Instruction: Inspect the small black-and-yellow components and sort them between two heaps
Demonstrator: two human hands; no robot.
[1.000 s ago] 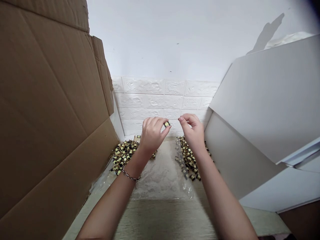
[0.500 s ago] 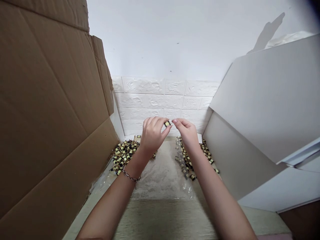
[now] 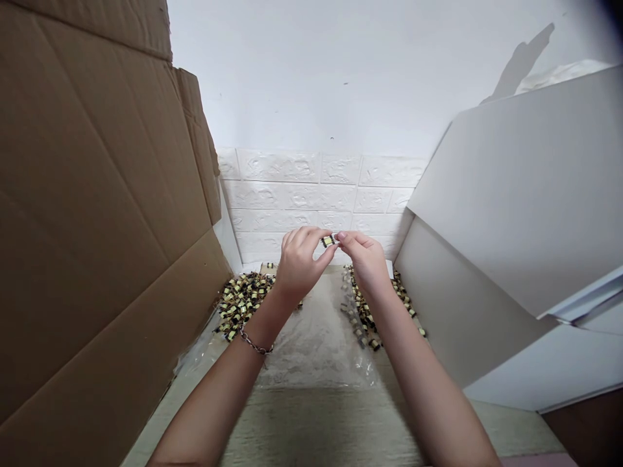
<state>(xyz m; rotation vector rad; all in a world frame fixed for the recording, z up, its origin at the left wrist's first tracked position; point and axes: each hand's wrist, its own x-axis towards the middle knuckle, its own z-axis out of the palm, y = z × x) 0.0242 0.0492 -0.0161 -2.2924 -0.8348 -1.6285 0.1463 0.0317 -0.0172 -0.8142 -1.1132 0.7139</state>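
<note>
A small black part with a yellow middle (image 3: 328,241) is pinched between the thumb and fingers of my left hand (image 3: 300,259), raised above the table. My right hand (image 3: 363,256) is at the part's right side, its thumb and forefinger pressed together close to my left fingertips. What lies between those right fingertips is too small to make out. Similar parts lie in a left pile (image 3: 243,298), partly behind my left forearm, and in a right pile (image 3: 367,318), partly behind my right forearm.
Clear plastic sheeting (image 3: 316,350) lies on the pale table (image 3: 316,428) between the piles. Tall brown cardboard (image 3: 97,227) stands at the left, white panels (image 3: 516,194) at the right. A white brick-pattern wall (image 3: 292,194) is behind.
Both hands have shifted very slightly. The right fingertips and the held part are now closer together, and the part has turned a little.
</note>
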